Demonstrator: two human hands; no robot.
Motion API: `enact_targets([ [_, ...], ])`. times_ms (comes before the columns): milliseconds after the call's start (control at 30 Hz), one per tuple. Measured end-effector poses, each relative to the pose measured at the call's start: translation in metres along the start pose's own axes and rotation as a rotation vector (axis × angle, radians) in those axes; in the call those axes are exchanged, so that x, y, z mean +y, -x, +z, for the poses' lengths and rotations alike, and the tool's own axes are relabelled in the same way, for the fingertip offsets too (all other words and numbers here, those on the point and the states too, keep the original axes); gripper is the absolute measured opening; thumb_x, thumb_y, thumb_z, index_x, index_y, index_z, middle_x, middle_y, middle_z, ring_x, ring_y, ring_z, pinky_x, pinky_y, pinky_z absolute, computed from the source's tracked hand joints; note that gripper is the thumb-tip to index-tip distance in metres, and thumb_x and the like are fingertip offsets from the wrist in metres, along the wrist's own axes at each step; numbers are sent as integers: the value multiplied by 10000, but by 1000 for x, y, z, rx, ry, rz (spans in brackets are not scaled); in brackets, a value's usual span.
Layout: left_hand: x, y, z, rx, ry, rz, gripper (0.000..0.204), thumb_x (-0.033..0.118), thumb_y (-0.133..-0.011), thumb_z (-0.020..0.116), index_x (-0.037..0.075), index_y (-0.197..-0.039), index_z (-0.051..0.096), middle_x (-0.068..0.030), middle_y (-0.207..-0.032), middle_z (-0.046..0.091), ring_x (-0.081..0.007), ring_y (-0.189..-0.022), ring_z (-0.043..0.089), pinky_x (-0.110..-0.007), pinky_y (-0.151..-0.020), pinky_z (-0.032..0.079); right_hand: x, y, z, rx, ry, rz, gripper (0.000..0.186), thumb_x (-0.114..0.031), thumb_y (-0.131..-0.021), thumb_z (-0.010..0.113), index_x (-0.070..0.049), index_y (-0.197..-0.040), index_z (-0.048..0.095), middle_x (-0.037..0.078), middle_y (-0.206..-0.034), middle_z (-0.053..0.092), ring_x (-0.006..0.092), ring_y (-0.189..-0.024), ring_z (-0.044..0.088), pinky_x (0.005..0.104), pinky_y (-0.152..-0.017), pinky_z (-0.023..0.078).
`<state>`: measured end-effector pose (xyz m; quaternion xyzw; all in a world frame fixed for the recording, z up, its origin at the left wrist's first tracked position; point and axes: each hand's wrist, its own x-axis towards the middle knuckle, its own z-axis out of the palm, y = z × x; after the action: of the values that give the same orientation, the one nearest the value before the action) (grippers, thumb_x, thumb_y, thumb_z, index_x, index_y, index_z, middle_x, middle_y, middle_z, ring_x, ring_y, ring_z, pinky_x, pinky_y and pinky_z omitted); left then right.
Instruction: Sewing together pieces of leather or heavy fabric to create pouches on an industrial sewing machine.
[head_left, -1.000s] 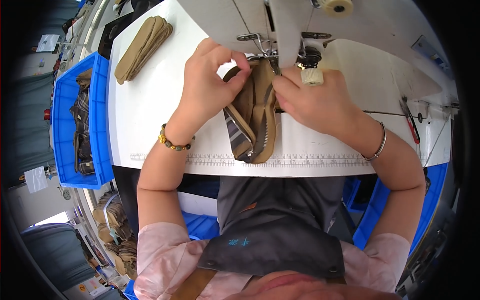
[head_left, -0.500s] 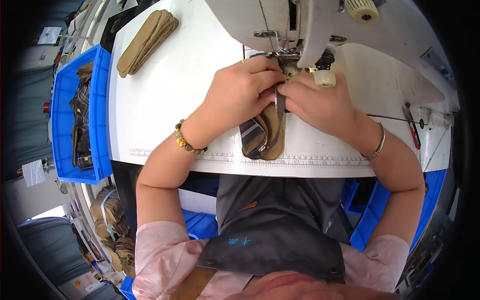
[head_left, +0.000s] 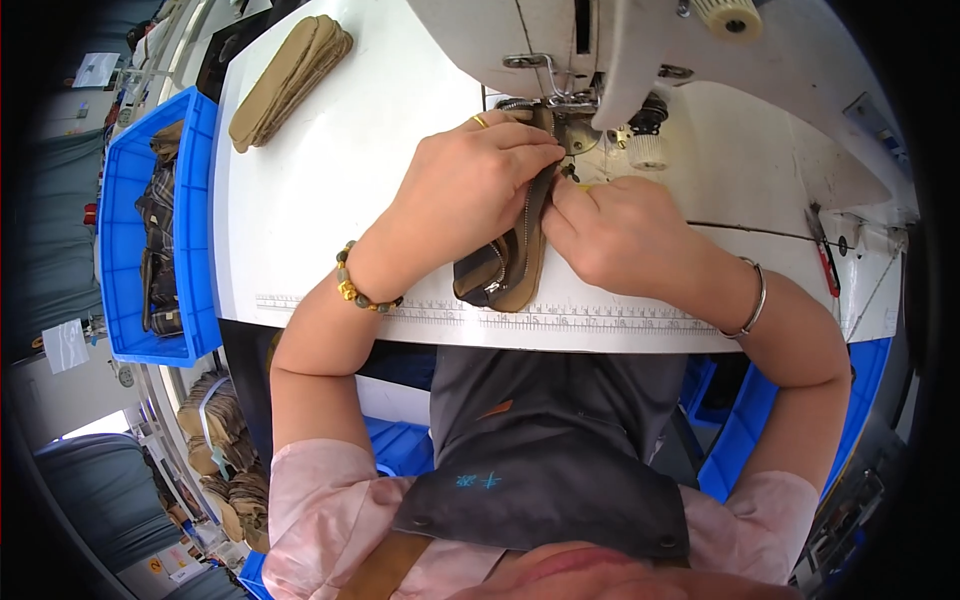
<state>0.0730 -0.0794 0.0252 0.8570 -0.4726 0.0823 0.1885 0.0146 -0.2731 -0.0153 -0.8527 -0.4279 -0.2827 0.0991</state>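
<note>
A tan and dark-striped fabric piece with a zipper [head_left: 515, 270] lies under the sewing machine's presser foot area [head_left: 573, 104], reaching down toward the ruler printed on the table. My left hand [head_left: 465, 190] is closed on its upper part, with the fingertips meeting at the zipper just below the foot. My right hand [head_left: 620, 230], fingers bent, grips the piece's right edge beside my left fingertips. The left hand covers part of the piece.
A stack of tan oblong pieces [head_left: 285, 80] lies on the white table [head_left: 300, 210] at upper left. A blue bin [head_left: 195, 230] of striped fabric stands at the left. Red-handled snips [head_left: 828, 268] lie at the right. Bundled tan pieces [head_left: 210, 425] sit lower left.
My hands moved closer together, the left one rightward over the fabric. Over the last half second they shifted slightly left, the right hand also down, and the fabric's lower end moved left.
</note>
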Motion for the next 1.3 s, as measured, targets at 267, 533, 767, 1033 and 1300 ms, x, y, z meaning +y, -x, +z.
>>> enact_targets([
  [267,-1,0,0,-30,-63,26,379,-18,-677,667,91,-1030,751,-52,-1044,732,-252,-926,697,-348,-765,584,-9,-2,6,63,-131,2,78,-134,-707,653,-64,-698,620,57,-657,559,168,-512,607,312,-417,462],
  [533,7,-3,0,-48,-88,23,359,-11,-678,687,92,-1015,756,-51,-980,723,-246,-907,692,-345,-737,579,-5,2,0,-16,-172,20,77,-145,-728,667,-75,-708,642,60,-636,581,179,-527,624,328,-432,478],
  [767,1,-3,4,-30,-131,27,347,19,-681,686,88,-1011,767,11,-1038,744,-184,-874,675,-310,-683,573,-2,0,-1,-48,-158,33,76,-138,-711,672,-67,-714,647,53,-640,585,181,-529,626,329,-437,481],
  [1033,18,6,-12,-52,-88,-18,314,5,-689,700,92,-984,763,-12,-1023,710,-230,-845,676,-340,-683,566,-14,-1,-4,-11,-29,-67,132,-176,-695,650,-46,-695,676,203,-746,662,196,-530,627,298,-432,462],
  [1300,22,3,-6,-83,-93,-7,358,-10,-661,696,81,-999,767,-10,-889,652,-221,-803,623,-338,-643,541,-18,6,-16,-127,-73,10,146,-181,-670,658,-37,-686,685,263,-834,700,172,-508,621,292,-426,455],
])
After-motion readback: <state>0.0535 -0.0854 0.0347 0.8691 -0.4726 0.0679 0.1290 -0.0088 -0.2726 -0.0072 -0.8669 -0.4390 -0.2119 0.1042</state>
